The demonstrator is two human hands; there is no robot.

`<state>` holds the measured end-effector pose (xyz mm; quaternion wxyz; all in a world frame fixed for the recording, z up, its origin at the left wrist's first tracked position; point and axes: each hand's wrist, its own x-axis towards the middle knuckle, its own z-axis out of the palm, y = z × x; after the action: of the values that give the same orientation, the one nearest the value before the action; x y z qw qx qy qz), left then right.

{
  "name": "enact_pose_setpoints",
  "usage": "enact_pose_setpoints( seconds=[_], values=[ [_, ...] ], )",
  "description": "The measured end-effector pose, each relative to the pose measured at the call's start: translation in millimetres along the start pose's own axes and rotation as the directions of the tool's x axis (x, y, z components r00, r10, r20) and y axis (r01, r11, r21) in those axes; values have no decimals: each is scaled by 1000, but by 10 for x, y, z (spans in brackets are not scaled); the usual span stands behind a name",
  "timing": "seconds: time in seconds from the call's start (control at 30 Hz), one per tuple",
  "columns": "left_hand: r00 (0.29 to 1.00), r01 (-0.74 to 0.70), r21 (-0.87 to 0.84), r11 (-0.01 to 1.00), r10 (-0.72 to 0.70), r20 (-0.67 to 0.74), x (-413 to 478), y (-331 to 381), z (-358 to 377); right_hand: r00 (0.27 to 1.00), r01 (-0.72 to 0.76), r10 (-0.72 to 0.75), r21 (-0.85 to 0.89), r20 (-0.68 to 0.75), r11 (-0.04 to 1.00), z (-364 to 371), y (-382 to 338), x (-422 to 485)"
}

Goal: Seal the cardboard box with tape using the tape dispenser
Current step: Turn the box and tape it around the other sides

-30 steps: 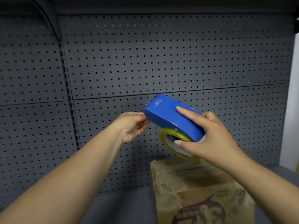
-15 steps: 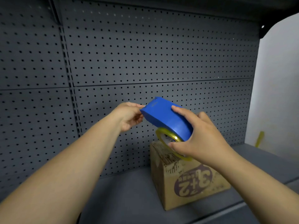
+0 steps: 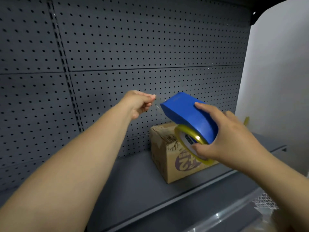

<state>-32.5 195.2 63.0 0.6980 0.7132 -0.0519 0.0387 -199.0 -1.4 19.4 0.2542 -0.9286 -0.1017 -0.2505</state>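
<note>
A blue tape dispenser [image 3: 185,113] with a yellowish clear tape roll [image 3: 189,139] is held in the air by my right hand [image 3: 224,136], gripped around its body and roll. My left hand [image 3: 138,102] is just left of the dispenser's nose, fingers pinched on the clear tape end [image 3: 157,104] drawn out from it. Below and behind the dispenser, a small cardboard box [image 3: 168,158] with a purple printed label stands on the grey shelf [image 3: 137,185]. The dispenser hides part of the box's top.
A grey pegboard wall [image 3: 133,47] backs the shelf. A white wall [image 3: 275,72] is at the right. The shelf's front edge [image 3: 192,195] runs diagonally, with a clear plastic sheet and white mesh [image 3: 265,201] at the bottom right.
My left hand has pulled away leftward from the dispenser's nose, drawing out a short length of clear tape. The view has shifted, and the box sits further from the camera.
</note>
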Motion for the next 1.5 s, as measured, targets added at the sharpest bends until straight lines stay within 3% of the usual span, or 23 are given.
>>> enact_pose_setpoints(
  seconds=[0.17, 0.33, 0.67, 0.77, 0.97, 1.07, 1.13, 1.2, 1.27, 1.3, 1.37, 1.5],
  values=[
    [997, 79, 13, 997, -79, 9, 318, -180, -253, 996, -58, 62, -64, 67, 996, 22, -16, -34],
    [979, 180, 133, 975, -190, 73, 638, -554, -311, 984, -110, 124, -114, 127, 987, 224, -111, 110],
    [968, 157, 260, 953, -200, 148, 1123, -1155, -151, 940, -271, 315, -274, 132, 923, 714, -311, 343],
    [964, 160, 244, 956, -205, 168, 1180, -1259, -89, 932, -299, 343, -293, 113, 908, 785, -356, 380],
    [916, 362, 65, 930, -368, 162, 1165, -1429, 27, 924, -326, 373, -326, 90, 887, 836, -438, 399],
    [913, 390, 33, 920, -391, 114, 1088, -1492, 80, 920, -339, 384, -334, 77, 880, 849, -464, 390],
    [969, 221, 243, 945, -241, 55, 1042, -1548, 114, 919, -344, 389, -337, 73, 876, 850, -466, 384],
    [992, -124, 447, 886, 113, 52, 959, -1629, 96, 918, -346, 391, -338, 73, 875, 850, -464, 381],
    [881, -470, 407, 783, 444, 165, 837, -1682, 58, 919, -346, 389, -335, 69, 876, 848, -455, 381],
    [814, -581, 368, 726, 521, 258, 796, -1714, 58, 919, -346, 389, -334, 67, 877, 847, -451, 380],
    [729, -679, 324, 658, 556, 398, 759, -1823, 69, 919, -347, 389, -331, 68, 877, 853, -441, 372],
    [723, -690, 347, 635, 580, 375, 721, -1892, 91, 918, -340, 387, -327, 88, 882, 861, -440, 328]
  ],
)
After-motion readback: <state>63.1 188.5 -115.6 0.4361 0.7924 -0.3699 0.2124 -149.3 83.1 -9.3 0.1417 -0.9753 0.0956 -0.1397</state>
